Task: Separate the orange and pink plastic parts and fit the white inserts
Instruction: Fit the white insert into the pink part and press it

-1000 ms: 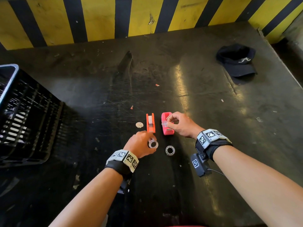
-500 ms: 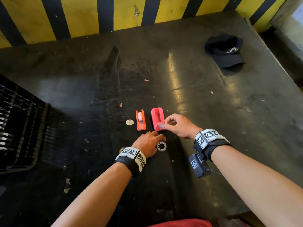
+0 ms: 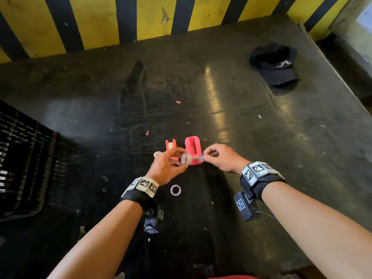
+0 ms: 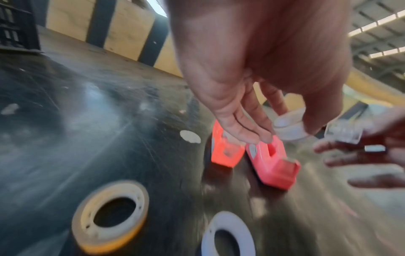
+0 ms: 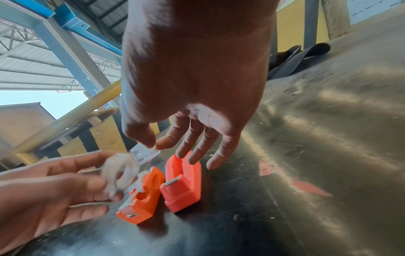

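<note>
Lifted off the desk (image 3: 251,125) since half a second ago, the left hand (image 3: 168,165) now holds a white ring insert (image 3: 186,158) up in front of the pink part, thumb and fingers (image 4: 252,131) curled round it; before, that hand was down by the bearing-like ring (image 3: 175,190), which lies on the desk untouched. Further left sits a black crate (image 3: 24,158).

Both holders stand side by side, apart: the orange part (image 3: 171,147) with a white piece already in it, the pink part (image 3: 192,150) open and empty.

The right hand (image 3: 220,159) pinches a small clear plastic clip (image 3: 201,158) between thumb and forefinger, its other fingers spread loosely.

Judging by this, the ring and clip are about to be joined: keep the ring's bore square to the clip, grip the rim lightly, then seat the pair in the pink slot.
</note>
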`<state>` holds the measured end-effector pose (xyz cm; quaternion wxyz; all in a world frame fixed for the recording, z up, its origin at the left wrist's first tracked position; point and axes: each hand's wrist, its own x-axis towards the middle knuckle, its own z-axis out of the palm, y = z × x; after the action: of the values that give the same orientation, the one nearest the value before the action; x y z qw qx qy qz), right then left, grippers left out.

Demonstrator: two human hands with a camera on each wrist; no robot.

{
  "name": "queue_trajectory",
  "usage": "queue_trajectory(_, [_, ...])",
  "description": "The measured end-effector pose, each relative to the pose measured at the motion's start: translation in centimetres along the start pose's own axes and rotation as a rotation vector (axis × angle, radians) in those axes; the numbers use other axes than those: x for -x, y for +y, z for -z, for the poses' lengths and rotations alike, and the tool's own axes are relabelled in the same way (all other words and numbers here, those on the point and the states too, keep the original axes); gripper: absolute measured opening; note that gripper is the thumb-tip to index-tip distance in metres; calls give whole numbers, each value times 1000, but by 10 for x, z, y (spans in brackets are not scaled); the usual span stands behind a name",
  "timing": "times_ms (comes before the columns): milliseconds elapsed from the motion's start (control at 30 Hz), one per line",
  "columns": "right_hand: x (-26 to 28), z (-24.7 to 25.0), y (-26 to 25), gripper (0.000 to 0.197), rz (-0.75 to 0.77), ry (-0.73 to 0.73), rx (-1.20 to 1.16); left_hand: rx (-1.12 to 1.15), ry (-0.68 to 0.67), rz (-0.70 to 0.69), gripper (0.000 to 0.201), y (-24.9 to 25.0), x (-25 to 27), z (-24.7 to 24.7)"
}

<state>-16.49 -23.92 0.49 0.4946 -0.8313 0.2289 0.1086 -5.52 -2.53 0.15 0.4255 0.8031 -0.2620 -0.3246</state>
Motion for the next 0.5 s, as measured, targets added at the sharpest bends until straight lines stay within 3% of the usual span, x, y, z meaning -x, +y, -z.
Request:
queue_trajectory(333, [-12, -28, -25, 4, 53, -148, -55, 131, -76, 31, 46, -9, 13, 26])
queue_trajectory(500, [-10, -33, -30, 9, 35, -187, -88, 129, -89, 38, 48, -8, 17, 27])
